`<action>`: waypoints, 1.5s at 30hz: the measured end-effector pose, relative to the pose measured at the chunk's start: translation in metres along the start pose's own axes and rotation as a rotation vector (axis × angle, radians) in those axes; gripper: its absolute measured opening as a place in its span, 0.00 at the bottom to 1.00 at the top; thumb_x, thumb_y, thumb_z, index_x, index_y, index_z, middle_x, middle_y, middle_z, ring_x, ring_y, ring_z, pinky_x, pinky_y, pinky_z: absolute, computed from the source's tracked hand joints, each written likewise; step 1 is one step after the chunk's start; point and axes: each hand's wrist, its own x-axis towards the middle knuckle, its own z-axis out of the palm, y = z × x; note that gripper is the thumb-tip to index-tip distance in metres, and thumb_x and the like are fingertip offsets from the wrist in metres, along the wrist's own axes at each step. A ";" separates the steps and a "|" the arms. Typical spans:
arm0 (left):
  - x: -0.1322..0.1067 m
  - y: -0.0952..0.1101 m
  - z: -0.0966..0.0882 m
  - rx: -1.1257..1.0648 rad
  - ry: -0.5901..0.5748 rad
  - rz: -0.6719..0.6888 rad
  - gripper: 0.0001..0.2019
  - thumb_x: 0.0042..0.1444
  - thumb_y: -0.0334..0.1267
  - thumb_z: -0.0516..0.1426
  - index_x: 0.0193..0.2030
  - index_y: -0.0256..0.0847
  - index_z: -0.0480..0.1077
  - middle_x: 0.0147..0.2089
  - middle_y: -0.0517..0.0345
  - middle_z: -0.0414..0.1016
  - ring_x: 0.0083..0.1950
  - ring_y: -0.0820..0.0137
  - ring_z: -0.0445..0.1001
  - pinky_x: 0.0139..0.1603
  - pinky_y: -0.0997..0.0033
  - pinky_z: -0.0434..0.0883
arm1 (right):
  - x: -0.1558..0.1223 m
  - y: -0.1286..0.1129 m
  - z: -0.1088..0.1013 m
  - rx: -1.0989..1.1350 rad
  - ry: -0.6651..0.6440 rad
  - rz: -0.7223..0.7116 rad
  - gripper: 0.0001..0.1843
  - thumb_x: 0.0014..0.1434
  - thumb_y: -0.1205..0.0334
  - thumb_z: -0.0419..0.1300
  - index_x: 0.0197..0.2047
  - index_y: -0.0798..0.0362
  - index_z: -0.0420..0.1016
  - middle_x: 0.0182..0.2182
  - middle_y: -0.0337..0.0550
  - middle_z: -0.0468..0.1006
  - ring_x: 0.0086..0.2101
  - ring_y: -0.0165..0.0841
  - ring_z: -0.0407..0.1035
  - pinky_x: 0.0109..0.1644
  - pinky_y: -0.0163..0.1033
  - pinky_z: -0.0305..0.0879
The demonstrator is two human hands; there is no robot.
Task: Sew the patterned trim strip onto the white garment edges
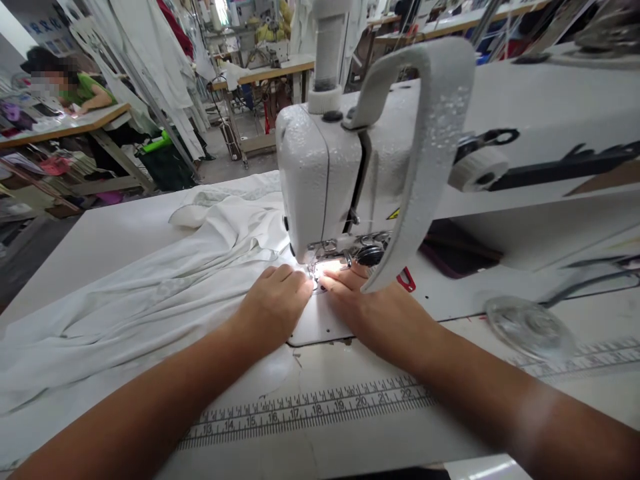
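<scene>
A white sewing machine (320, 167) stands in front of me with its lit needle area (317, 270) just beyond my fingertips. White fabric (150, 280) lies bunched on the table to the left and runs up to the needle. My left hand (275, 303) rests flat on the fabric, fingers together and stretched toward the presser foot. My right hand (370, 303) lies flat on the metal needle plate (317, 327), fingers extended and touching the fabric edge by the needle. Part of the right fingers sits behind the machine's white guard arm (425, 167).
A printed ruler strip (310, 407) runs along the table's near edge. A clear disc (530, 327) lies at the right. A red-handled tool (406, 280) sits under the machine arm. Another person (75, 90) works at a far table at the back left, among hanging garments.
</scene>
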 end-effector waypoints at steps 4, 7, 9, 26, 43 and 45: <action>0.000 0.000 0.000 -0.001 0.029 0.025 0.07 0.56 0.24 0.54 0.31 0.37 0.69 0.30 0.56 0.70 0.34 0.65 0.66 0.34 0.65 0.64 | 0.002 0.003 0.002 0.013 0.000 0.059 0.17 0.61 0.75 0.49 0.47 0.61 0.76 0.35 0.53 0.78 0.35 0.39 0.69 0.42 0.44 0.63; -0.001 0.001 0.000 -0.010 0.061 0.028 0.07 0.57 0.25 0.54 0.32 0.37 0.70 0.29 0.56 0.70 0.33 0.65 0.66 0.35 0.65 0.65 | 0.004 0.006 0.000 0.018 -0.034 0.081 0.15 0.60 0.75 0.49 0.40 0.58 0.77 0.31 0.50 0.77 0.32 0.37 0.67 0.38 0.42 0.61; -0.001 0.001 -0.001 -0.013 0.068 0.023 0.07 0.57 0.25 0.53 0.35 0.36 0.72 0.31 0.55 0.72 0.34 0.65 0.67 0.37 0.65 0.66 | 0.005 0.007 -0.002 0.024 -0.059 0.094 0.14 0.60 0.76 0.50 0.39 0.58 0.76 0.31 0.50 0.77 0.33 0.37 0.67 0.37 0.40 0.60; 0.001 -0.009 0.005 0.016 -0.103 -0.070 0.12 0.64 0.29 0.48 0.46 0.34 0.72 0.42 0.50 0.77 0.44 0.62 0.71 0.48 0.60 0.66 | 0.013 0.013 -0.003 0.086 -0.119 0.105 0.14 0.57 0.79 0.50 0.35 0.57 0.75 0.31 0.48 0.75 0.32 0.34 0.63 0.34 0.39 0.58; 0.001 -0.009 0.002 0.059 -0.063 -0.065 0.11 0.63 0.30 0.49 0.44 0.36 0.73 0.43 0.50 0.78 0.43 0.62 0.72 0.43 0.61 0.66 | 0.010 0.012 0.001 0.041 -0.053 0.150 0.13 0.61 0.73 0.51 0.34 0.54 0.76 0.29 0.48 0.74 0.36 0.38 0.64 0.37 0.40 0.59; 0.001 -0.010 0.004 0.049 -0.058 -0.067 0.11 0.63 0.30 0.49 0.44 0.36 0.73 0.43 0.50 0.78 0.43 0.62 0.72 0.42 0.62 0.66 | 0.010 0.012 0.001 0.044 -0.050 0.155 0.14 0.61 0.73 0.51 0.32 0.54 0.76 0.31 0.49 0.75 0.37 0.38 0.65 0.37 0.40 0.59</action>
